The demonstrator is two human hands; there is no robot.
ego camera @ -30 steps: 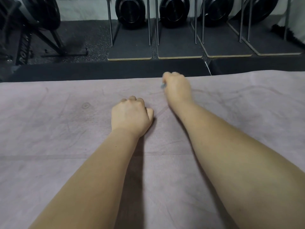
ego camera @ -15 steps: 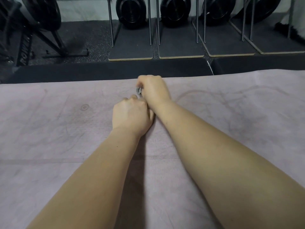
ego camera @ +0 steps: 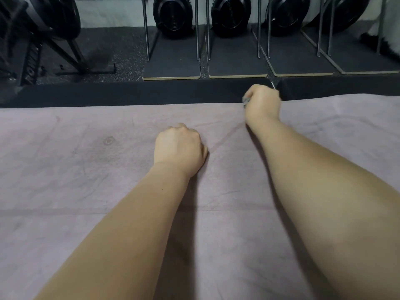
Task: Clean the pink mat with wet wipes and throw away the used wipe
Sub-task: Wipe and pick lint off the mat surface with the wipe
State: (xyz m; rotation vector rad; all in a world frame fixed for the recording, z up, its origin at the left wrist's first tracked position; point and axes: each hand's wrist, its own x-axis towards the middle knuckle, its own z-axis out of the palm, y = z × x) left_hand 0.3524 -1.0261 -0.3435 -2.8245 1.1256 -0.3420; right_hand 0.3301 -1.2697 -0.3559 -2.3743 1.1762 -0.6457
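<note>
At the far edge of the pink mat [ego camera: 86, 169], our right hand [ego camera: 263, 102] is curled into a fist around the wet wipe [ego camera: 245, 101]; only a small grey crumple of it peeks out at the left side of the knuckles, tucked under the bent fingers right at the mat's rim. Nearer to us, about mid-mat and well apart from the wipe, our left hand [ego camera: 179, 148] rests knuckles-up on the surface, its fingers folded tight into the palm and empty as far as we can see. Beyond the mat we make out round black discs [ego camera: 173, 16] standing between metal rods on the dark floor [ego camera: 108, 50]
</note>
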